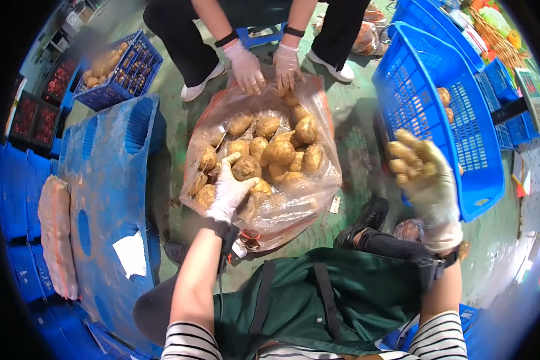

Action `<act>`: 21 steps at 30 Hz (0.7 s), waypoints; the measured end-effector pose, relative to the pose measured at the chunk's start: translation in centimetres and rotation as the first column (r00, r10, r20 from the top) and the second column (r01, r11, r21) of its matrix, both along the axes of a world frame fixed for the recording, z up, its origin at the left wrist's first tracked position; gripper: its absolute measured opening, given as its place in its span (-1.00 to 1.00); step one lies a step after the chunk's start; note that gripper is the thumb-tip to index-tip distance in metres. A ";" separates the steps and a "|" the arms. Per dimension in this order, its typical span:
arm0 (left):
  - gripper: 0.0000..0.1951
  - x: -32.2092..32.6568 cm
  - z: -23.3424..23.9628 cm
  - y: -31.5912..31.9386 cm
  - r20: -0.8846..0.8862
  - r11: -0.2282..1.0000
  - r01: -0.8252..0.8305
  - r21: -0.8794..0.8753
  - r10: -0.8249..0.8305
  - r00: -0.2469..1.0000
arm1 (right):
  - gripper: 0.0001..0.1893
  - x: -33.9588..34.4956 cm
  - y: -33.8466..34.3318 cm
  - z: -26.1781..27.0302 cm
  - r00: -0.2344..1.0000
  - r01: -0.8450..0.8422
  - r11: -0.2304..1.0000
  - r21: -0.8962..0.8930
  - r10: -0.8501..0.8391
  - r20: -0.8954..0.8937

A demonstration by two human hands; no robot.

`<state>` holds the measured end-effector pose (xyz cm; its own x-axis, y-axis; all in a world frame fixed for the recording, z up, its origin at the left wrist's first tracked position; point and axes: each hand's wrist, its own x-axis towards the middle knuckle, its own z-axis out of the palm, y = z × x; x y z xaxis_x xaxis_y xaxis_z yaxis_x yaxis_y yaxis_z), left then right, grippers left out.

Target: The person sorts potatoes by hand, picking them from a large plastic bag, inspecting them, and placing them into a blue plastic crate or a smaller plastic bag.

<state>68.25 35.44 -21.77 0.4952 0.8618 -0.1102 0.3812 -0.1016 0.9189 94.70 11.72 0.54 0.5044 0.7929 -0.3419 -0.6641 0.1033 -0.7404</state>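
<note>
A clear plastic sack (292,211) lies spread on the floor in front of me, full of soil-marked round root vegetables that look like potatoes or jicama. My left hand (231,191), in a pale glove, has thumb and fingers around one brownish tuber (246,168) at the sack's lower left. My right hand (425,186), in a soiled glove, is raised beside the large blue plastic basket (441,112), fingers spread and slightly curled; I see nothing in it. A few tubers (443,96) lie inside that basket.
Opposite, a seated person's gloved hands (246,72) are at the sack's far edge. A blue crate (132,67) of tubers stands upper left. A blue plastic pallet (112,180) and a filled mesh sack (57,238) are at left. A digital scale (531,99) stands at right.
</note>
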 end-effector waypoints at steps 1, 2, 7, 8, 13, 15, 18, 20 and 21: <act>-0.21 1.0 1.0 -1.0 0.182 0.998 0.020 -0.065 -0.008 0.983 | -0.50 -0.8 0.5 -0.5 0.998 -0.054 0.996 -0.068 0.056 0.016; -0.23 1.8 2.1 -2.2 0.249 0.999 0.039 0.000 -0.038 0.968 | -0.49 -1.7 0.9 -1.2 0.993 -0.106 0.985 -0.138 0.111 0.029; -0.35 4.5 8.4 -7.1 0.622 0.979 0.134 -0.154 -0.009 0.783 | -0.15 -6.7 2.8 -5.4 0.900 -0.278 0.904 -0.325 0.363 0.240; -0.40 4.9 10.1 -8.3 0.683 0.939 0.206 -0.276 0.040 0.730 | -0.08 -7.3 2.7 -6.4 0.900 -0.300 0.906 -0.298 0.372 0.227; -0.72 4.7 12.7 -12.2 0.640 0.932 0.120 -0.342 0.138 0.756 | -0.24 -8.9 2.4 -7.1 0.933 -0.321 0.946 -0.046 0.325 0.157; -0.76 4.4 13.1 -12.6 0.605 0.960 0.089 -0.267 0.095 0.791 | -0.31 -8.4 1.7 -7.0 0.919 -0.391 0.911 0.128 0.393 0.008; -0.82 3.9 13.7 -12.8 0.576 0.969 0.076 -0.236 0.076 0.814 | -0.35 -8.4 0.7 -7.0 0.915 -0.335 0.937 0.103 0.350 -0.203; -0.87 3.4 14.1 -12.4 0.595 0.939 0.115 -0.324 0.108 0.796 | -0.36 -8.0 0.6 -8.1 0.927 -0.295 0.953 0.070 0.303 -0.222; -0.75 3.1 14.1 -11.2 0.481 0.917 0.063 -0.393 0.146 0.864 | -0.35 -7.9 0.4 -7.7 0.900 -0.302 0.951 0.065 0.307 -0.311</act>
<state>71.32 24.21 -7.69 0.5376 0.8224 -0.1864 -0.1356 0.3025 0.9435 86.82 12.16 -7.16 0.1067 0.8967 -0.4295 -0.8624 -0.1315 -0.4889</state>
